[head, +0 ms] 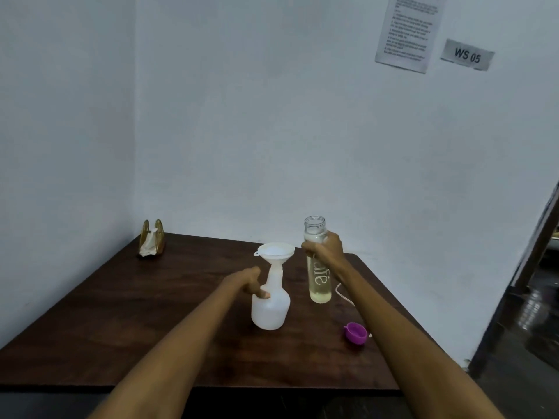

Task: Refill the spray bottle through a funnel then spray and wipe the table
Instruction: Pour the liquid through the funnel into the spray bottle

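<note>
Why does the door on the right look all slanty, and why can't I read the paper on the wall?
Head view: the wide-angle lens bends things near the edges, so the door frame leans; the paper has print too small and soft to read, though the sign reads WS 05; the light is dim and even, and the floor shows glare.

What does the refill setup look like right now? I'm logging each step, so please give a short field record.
left hand: steadies white plastic spray bottle
white plastic funnel: seated in the spray bottle's neck
right hand: grips tall clear bottle, upright, uncapped, pale liquid inside
purple cap: lying on dark wooden table
napkin holder: far left corner
pouring: not yet begun
</note>
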### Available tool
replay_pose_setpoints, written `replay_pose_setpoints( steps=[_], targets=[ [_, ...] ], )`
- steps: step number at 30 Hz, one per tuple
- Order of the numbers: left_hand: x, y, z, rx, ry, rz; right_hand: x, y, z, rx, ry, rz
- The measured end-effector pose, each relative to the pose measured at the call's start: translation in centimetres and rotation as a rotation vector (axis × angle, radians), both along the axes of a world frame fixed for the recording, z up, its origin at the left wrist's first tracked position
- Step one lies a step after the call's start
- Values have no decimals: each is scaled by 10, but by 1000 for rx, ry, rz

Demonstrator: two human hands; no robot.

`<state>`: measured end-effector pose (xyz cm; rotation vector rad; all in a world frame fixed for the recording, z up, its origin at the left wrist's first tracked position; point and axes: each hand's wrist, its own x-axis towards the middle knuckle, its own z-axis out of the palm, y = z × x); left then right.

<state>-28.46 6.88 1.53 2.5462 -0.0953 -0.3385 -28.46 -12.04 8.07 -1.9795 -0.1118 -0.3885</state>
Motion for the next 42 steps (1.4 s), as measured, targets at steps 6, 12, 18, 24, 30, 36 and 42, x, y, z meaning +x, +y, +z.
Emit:
replay_pose_setpoints(
  steps=[6, 12, 18, 24, 30, 36, 42],
  targets=[
    [-13, 28, 23, -541, -75, 326, -2, 3, 10, -177, -35, 2],
    [-23, 15, 43, -877, 1, 339, -7, 3, 7, -262, -19, -11],
    [-18, 4, 49, -836, -86, 423, -8, 3, 5, -291, 1, -8],
    [-15, 6, 48, -824, -146, 476, -7, 1, 6, -371, -8, 3],
    [-15, 6, 46, -880, -166, 522, -4, 2, 8, -575, -24, 23],
    [-13, 0, 49, -918, -194, 539, 1, 4, 8, -735, -26, 13],
    [-14, -3, 54, -905, -179, 538, 10, 1, 4, -840, -32, -16]
  ],
)
